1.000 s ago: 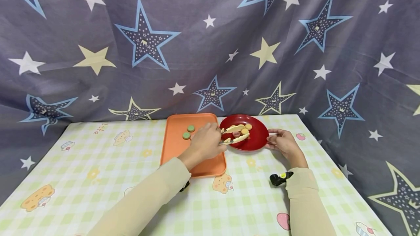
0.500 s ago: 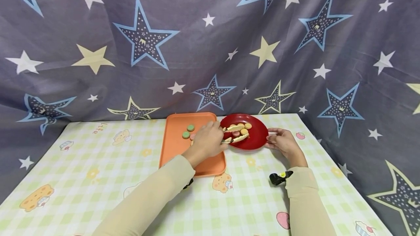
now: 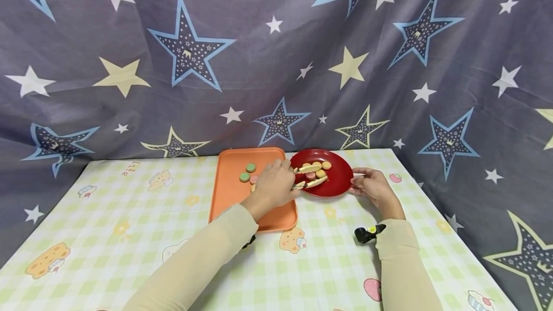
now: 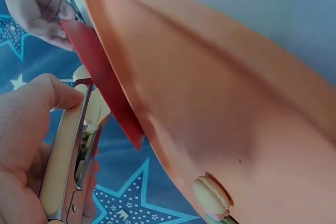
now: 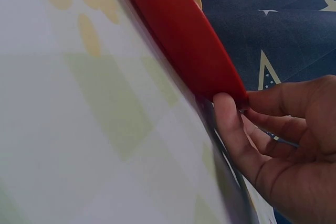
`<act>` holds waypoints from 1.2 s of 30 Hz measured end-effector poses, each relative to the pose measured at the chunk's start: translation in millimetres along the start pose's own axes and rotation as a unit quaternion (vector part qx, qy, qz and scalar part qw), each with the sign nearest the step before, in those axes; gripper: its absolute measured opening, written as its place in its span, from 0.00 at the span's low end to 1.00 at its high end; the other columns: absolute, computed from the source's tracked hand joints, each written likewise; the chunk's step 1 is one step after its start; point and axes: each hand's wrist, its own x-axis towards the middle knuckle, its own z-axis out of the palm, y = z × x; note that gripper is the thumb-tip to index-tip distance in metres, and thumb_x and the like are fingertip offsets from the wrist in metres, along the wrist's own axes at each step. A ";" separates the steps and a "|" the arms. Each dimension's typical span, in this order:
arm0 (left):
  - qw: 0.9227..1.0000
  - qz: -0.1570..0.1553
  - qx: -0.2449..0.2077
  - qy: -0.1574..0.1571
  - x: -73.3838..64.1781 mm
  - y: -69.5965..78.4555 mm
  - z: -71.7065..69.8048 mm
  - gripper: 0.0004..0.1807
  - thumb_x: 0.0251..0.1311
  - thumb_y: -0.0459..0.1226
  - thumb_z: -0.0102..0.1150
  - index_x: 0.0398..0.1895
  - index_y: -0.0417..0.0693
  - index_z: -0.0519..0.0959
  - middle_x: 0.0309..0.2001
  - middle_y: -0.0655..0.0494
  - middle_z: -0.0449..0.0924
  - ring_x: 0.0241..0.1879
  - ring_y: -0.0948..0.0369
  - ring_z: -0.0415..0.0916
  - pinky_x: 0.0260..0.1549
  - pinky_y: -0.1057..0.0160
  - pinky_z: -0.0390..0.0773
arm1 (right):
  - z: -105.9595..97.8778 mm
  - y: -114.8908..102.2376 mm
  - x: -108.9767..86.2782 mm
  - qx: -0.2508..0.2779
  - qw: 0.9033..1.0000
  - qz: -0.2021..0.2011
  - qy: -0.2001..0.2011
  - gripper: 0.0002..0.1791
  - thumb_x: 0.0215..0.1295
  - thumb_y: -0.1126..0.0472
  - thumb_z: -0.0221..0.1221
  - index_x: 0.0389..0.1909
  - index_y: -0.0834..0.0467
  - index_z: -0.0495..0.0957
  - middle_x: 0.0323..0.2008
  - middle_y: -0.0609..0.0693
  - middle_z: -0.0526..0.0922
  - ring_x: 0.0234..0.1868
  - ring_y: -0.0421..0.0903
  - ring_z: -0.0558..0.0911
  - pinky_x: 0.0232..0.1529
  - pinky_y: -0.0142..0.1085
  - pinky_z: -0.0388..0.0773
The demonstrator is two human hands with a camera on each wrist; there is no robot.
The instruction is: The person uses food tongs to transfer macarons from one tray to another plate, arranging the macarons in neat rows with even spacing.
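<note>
My left hand [image 3: 274, 184] grips a pair of tongs [image 4: 67, 150] with cream handles and cream tips, above the right side of the orange tray [image 3: 229, 205]. The spread tong tips reach over the red plate [image 3: 339, 184]. Several yellow macarons [image 3: 326, 165] and a pink macaron [image 3: 310, 175] lie on that plate, some of them between the tips in the head view. My right hand [image 3: 375, 190] pinches the plate's right rim, thumb [image 5: 227, 116] on one side and fingers on the other. Green macarons [image 3: 245, 177] and a pink one [image 3: 254, 179] sit on the tray, next to a yellow one partly hidden by my left hand.
Tray and plate stand side by side at the far edge of a table with a green checked cloth [image 3: 129, 234]. Right behind them hangs a dark curtain [image 3: 259, 95] with stars, which also runs along the right side.
My left hand has shifted slightly right with the tongs, uncovering more of the pink macaron on the tray. The right hand keeps its hold on the plate's rim.
</note>
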 end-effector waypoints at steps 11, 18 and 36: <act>1.000 0.005 -0.021 0.023 -9.1 -8.3 -13.0 0.13 0.58 0.48 0.59 0.26 0.49 0.79 0.41 0.54 0.70 0.39 0.56 0.63 0.39 0.59 0.68 | 0.0 -0.7 -1.2 -0.003 1.000 0.004 -0.001 0.29 0.70 0.76 0.51 0.71 0.74 0.60 0.44 0.59 0.78 0.33 0.43 0.85 0.42 0.37 0.85; 0.999 -0.017 -0.018 0.039 -23.6 -18.4 -19.3 0.18 0.58 0.51 0.59 0.36 0.45 0.82 0.39 0.55 0.69 0.37 0.57 0.63 0.32 0.59 0.68 | -0.4 -0.3 -1.8 -0.002 1.000 0.006 0.001 0.30 0.70 0.76 0.50 0.72 0.73 0.60 0.42 0.58 0.78 0.33 0.43 0.85 0.41 0.37 0.85; 0.995 -0.023 -0.042 0.085 -73.2 -62.4 -22.2 0.20 0.55 0.47 0.61 0.42 0.39 0.82 0.39 0.52 0.72 0.36 0.54 0.64 0.38 0.58 0.68 | 1.0 -1.1 -2.0 -0.001 1.000 0.004 0.001 0.29 0.69 0.76 0.50 0.72 0.74 0.60 0.41 0.58 0.78 0.33 0.43 0.85 0.40 0.35 0.85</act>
